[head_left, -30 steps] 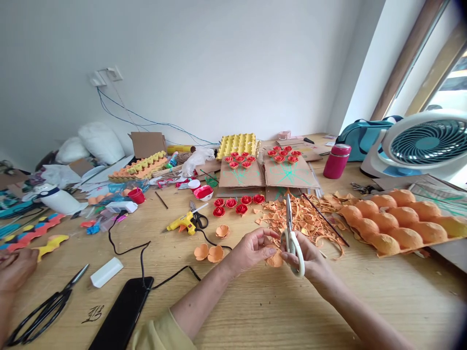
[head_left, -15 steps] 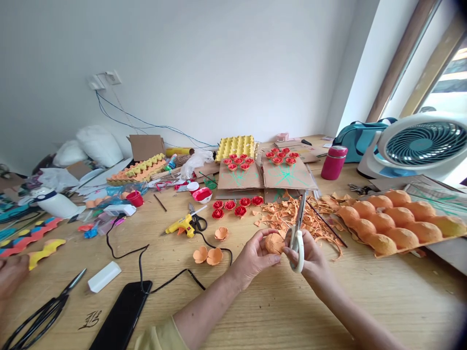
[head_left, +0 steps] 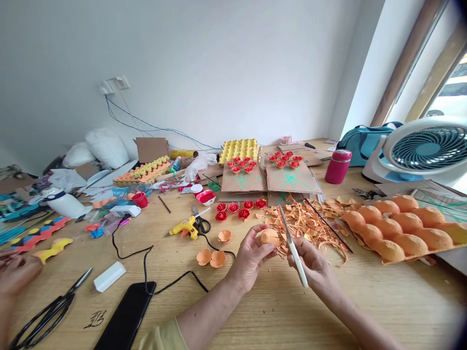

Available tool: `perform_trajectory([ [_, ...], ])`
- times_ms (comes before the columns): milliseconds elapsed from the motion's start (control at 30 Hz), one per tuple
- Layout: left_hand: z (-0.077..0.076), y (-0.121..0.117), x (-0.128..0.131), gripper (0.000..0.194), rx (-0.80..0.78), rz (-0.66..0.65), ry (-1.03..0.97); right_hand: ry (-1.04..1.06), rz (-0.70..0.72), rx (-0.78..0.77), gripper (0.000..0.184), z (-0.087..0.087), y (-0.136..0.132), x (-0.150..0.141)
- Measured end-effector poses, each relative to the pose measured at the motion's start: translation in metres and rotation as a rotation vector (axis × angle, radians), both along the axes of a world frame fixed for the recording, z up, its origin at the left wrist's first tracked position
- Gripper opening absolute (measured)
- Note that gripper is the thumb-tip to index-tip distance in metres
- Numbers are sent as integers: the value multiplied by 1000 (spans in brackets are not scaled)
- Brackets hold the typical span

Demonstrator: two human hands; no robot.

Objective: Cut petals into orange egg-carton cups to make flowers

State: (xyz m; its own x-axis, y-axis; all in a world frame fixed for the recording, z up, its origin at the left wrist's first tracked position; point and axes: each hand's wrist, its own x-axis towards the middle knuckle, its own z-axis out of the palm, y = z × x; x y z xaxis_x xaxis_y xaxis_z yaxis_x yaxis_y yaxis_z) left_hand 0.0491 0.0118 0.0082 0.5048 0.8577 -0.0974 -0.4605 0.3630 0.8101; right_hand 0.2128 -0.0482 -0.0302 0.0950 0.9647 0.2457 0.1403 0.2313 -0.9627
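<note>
My left hand (head_left: 251, 260) is closed around an orange egg-carton cup (head_left: 269, 237), rounded side up, with a slit visible in it. My right hand (head_left: 310, 260) grips white-handled scissors (head_left: 295, 255), whose blades point up and away, just right of the cup and apart from it. Left of my hands, cut orange petal cups (head_left: 218, 258) lie on the table. Behind my hands spreads a heap of orange carton scraps (head_left: 306, 222). Several red paper roses (head_left: 243, 213) sit in front of the cardboard panels.
A yellow glue gun (head_left: 184, 226), black scissors (head_left: 54, 311) and a phone (head_left: 126, 316) lie to the left. An orange egg tray (head_left: 404, 228) is at right, near a fan (head_left: 430, 148). Another person's hand (head_left: 20, 272) is at the left edge.
The scissors have turned and drawn back from the cup, now edge-on. My left hand keeps the cup. The other person's hand reaches further into view; the view has shifted slightly.
</note>
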Motion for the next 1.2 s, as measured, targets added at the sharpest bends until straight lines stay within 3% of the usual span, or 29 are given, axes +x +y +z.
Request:
perform_trajectory([
  [367, 3, 2, -2, 44, 16, 71, -87, -197, 167, -53, 29, -7, 0, 3],
  [767, 4, 1, -2, 41, 63, 74, -60, -201, 233, -57, 36, -6, 0, 0],
  [1200, 2, 2, -2, 27, 392, 131, 93, -270, 238, -6, 39, -5, -2, 3],
])
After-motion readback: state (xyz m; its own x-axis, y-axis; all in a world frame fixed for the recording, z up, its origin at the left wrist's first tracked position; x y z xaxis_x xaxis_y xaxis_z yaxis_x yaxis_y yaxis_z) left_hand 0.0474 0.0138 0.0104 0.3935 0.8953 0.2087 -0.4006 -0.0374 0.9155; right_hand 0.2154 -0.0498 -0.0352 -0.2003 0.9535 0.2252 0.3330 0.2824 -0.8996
